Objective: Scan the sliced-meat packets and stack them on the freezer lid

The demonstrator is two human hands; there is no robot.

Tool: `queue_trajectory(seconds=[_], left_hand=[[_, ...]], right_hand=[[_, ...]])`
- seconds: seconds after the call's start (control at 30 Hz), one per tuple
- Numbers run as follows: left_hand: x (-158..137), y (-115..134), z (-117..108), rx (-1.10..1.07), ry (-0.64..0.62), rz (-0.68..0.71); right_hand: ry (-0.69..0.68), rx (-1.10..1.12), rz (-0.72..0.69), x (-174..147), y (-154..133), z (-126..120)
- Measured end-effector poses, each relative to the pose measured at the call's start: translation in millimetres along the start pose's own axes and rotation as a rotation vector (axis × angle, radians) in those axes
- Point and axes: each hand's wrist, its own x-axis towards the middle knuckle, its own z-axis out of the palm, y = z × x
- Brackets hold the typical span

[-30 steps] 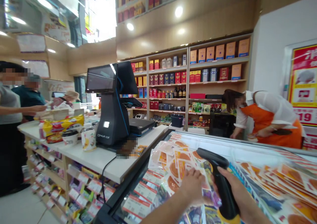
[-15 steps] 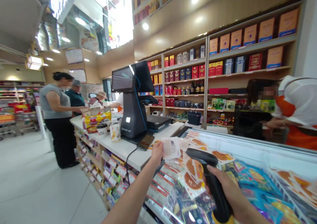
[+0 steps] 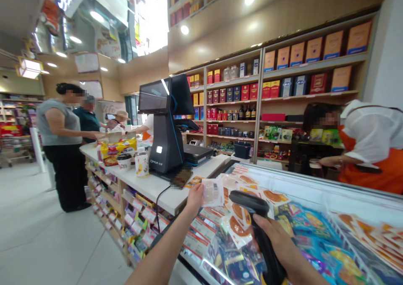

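My left hand (image 3: pixel 195 199) pinches the edge of a small whitish packet (image 3: pixel 213 192) with a printed barcode, held up over the freezer case (image 3: pixel 302 184). My right hand (image 3: pixel 275 236) is wrapped round the handle of a black barcode scanner (image 3: pixel 262 247). The scanner's head points left, toward the packet, with a small gap between them. Below both hands, round orange-brown stickers (image 3: pixel 237 226) show on the case's glass. Blue packs (image 3: pixel 315 218) lie inside it on the right.
On the white counter (image 3: pixel 163 192) stand a black checkout terminal (image 3: pixel 166 138), a phone (image 3: pixel 181 178), a cup (image 3: pixel 142 164) and yellow packs (image 3: pixel 121 148). A co-worker in an orange apron (image 3: pixel 371 167) bends at the right. People (image 3: pixel 61 134) stand left. Boxed goods (image 3: pixel 225 94) fill the back shelves.
The view has shifted slightly right. Both hands keep their hold, the scanner and packet staying close together. The co-worker's arm has moved, and a cup now shows by that hand.
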Motion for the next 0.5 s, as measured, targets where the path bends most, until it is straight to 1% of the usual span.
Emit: queue_trajectory(seconds=[0.1,0.2,0.37,0.5], left_hand=[[0,0,-2,0.003,-0.031,-0.004],[2,0,-5,0.018,-0.059,-0.014],[4,2,-9,0.133,-0.101,-0.037],[-2,-7,-16,0.329,-0.157,-0.083]], right_hand=[[0.011,-0.029,-0.017,-1,1,-6],[0.046,-0.018,-0.022,-3,-2,-21],[0.179,0.096,0.014,-3,-13,-59],[0.329,0.104,-0.036,-4,-19,-90]])
